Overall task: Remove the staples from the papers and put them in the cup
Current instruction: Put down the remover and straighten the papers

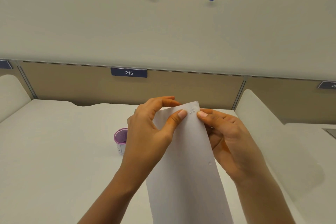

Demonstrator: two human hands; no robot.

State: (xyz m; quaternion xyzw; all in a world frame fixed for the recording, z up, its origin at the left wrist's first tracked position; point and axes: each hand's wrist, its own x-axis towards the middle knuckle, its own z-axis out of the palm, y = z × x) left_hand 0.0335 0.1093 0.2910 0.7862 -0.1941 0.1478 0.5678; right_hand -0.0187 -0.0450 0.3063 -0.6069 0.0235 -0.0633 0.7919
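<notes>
I hold a set of white papers (185, 165) upright above the desk. My left hand (151, 129) pinches the top edge, thumb on the front and fingers behind. My right hand (227, 138) pinches the same edge from the right, its thumb tip beside a small bent staple (192, 111) near the top corner. The two thumbs flank the staple. A small purple-rimmed paper cup (120, 140) stands on the desk to the left, partly hidden behind my left hand.
The white desk (54, 151) is bounded by a tan partition (81, 83) at the back carrying a "215" label (129, 72). White side dividers (258, 112) rise at both ends. A neighbouring desk (312, 132) lies to the right.
</notes>
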